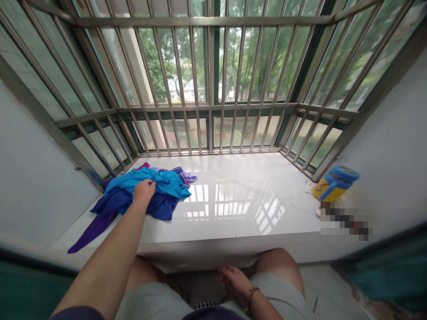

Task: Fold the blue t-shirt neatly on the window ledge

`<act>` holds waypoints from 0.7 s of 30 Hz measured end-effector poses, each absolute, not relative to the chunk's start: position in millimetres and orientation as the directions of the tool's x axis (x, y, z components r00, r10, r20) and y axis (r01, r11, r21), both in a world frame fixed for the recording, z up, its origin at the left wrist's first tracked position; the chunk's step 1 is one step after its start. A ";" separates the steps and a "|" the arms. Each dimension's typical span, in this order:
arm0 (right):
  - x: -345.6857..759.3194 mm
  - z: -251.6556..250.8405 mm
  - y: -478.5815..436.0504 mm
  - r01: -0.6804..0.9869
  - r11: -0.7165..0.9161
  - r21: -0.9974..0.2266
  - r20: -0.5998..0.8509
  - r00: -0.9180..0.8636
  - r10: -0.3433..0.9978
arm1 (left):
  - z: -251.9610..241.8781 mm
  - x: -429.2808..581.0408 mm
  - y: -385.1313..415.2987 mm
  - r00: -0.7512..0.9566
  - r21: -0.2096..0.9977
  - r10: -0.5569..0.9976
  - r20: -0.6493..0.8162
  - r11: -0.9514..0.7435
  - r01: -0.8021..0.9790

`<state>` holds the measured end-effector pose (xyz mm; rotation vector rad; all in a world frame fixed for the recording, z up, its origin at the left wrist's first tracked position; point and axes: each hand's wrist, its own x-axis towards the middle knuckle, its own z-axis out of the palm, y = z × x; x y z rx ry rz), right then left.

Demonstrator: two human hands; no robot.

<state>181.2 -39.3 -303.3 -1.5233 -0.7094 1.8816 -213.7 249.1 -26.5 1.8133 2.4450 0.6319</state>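
Note:
My left hand (144, 191) reaches out over the white marble sill (233, 200) and rests on a heap of clothes (140, 195), its fingers closed on the light blue garment (167, 182) on top. Under that garment lie dark blue and purple pieces, one purple strip (88, 233) trailing toward the sill's front left edge. My right hand (235, 280) hangs low between my knees, fingers loosely spread, holding nothing.
A yellow bottle with a blue lid and handle (335, 183) lies at the right end of the sill near the wall. Metal window bars (207, 89) enclose the sill at the back and sides. Grey walls stand on the left and right.

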 end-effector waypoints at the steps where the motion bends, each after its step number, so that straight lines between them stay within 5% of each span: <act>1: 182.8 -302.8 -38.8 -0.114 -0.665 -0.738 -0.648 -0.152 0.746 | -21.2 -213.3 245.1 -0.350 0.405 0.894 0.281 0.220 0.887; 6: 183.3 -296.2 -38.4 0.063 -0.636 -0.769 -0.636 -0.175 0.752 | -9.2 -191.3 185.7 -0.491 0.685 0.694 0.526 -0.005 0.728; 9: 178.9 -277.1 -40.7 0.257 -0.529 -0.809 -0.580 -0.199 0.790 | -17.2 -166.0 136.7 -0.514 0.863 0.760 0.398 -0.120 0.491; 14: 170.7 -204.9 -51.0 0.421 -0.025 -0.907 -0.178 -0.328 0.928 | -41.5 -108.1 66.6 -0.493 0.980 0.860 0.136 -0.045 0.192; 17: 171.0 -150.2 -56.0 0.359 0.117 -0.926 0.032 -0.234 0.972 | -46.6 -68.9 24.7 -0.310 0.997 0.949 -0.066 0.071 0.005; 21: 181.4 -85.1 -60.3 0.318 0.240 -0.917 0.219 -0.100 0.971 | -31.1 -31.4 -25.2 0.248 0.944 0.957 -0.148 0.211 -0.253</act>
